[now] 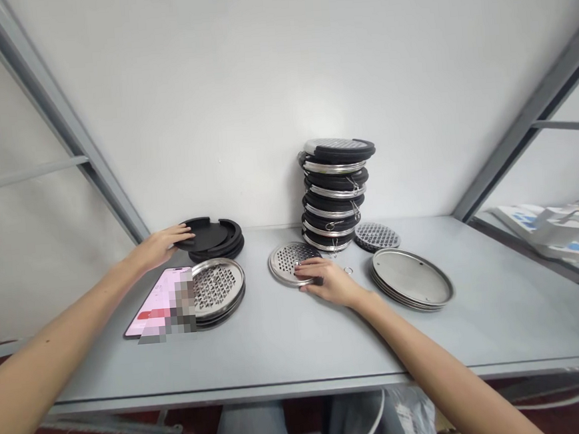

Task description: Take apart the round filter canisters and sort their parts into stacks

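My left hand [167, 243] grips the near left edge of a black round holder [205, 234] with a notched rim. This holder is tilted over a stack of similar black pieces [226, 250]. My right hand [329, 282] is on a perforated metal disc [285, 261] with a raised rim, fingers over its top and thumb at the near edge. Part of that disc is hidden under the fingers. A pile of grater-like metal discs [218, 289] lies between my hands, nearer the left one. Just right of my right hand is a small metal ring [348, 270].
A tall stack of black and silver round assemblies [335, 196] with wire clasps stands against the wall. Plain metal plates [414, 277] and patterned discs [377, 235] are on the right. A phone [156, 301] lies at left. White boxes [541, 224] sit beyond the frame post.
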Action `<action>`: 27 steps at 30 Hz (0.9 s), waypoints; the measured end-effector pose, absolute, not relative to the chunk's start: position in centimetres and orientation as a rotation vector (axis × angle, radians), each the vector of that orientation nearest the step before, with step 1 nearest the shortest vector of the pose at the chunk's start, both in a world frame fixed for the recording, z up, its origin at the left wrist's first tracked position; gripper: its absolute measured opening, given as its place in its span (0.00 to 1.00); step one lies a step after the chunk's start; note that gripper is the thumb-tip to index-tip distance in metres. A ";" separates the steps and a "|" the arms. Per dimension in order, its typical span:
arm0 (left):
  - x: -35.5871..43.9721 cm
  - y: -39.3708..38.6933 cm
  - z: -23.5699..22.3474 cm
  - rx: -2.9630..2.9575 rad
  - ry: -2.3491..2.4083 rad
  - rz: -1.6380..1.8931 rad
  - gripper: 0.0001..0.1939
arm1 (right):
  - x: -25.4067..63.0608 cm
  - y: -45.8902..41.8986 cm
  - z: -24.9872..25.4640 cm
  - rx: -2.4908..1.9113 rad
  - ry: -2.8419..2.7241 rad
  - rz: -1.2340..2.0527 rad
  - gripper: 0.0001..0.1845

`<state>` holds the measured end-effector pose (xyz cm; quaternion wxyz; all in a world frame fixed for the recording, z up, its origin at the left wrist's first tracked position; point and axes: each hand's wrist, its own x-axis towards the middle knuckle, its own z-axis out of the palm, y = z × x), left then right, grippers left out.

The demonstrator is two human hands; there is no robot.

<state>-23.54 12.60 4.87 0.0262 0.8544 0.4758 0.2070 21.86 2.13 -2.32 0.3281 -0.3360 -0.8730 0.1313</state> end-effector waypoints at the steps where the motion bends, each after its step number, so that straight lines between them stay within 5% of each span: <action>1: -23.7 12.8 4.9 2.666 1.476 0.590 0.23 | 21.9 2.1 -2.3 -0.881 -2.284 0.343 0.16; 7: -24.3 13.9 5.5 2.881 1.478 0.282 0.21 | 21.9 2.3 -2.5 -0.886 -2.273 0.349 0.16; 20: -23.6 13.0 4.5 2.954 1.434 0.398 0.22 | 20.5 2.2 -1.3 -0.910 -2.175 0.354 0.12; 27: -23.5 13.7 4.5 2.595 1.565 0.560 0.39 | 15.2 4.7 0.1 -0.974 -2.099 0.380 0.22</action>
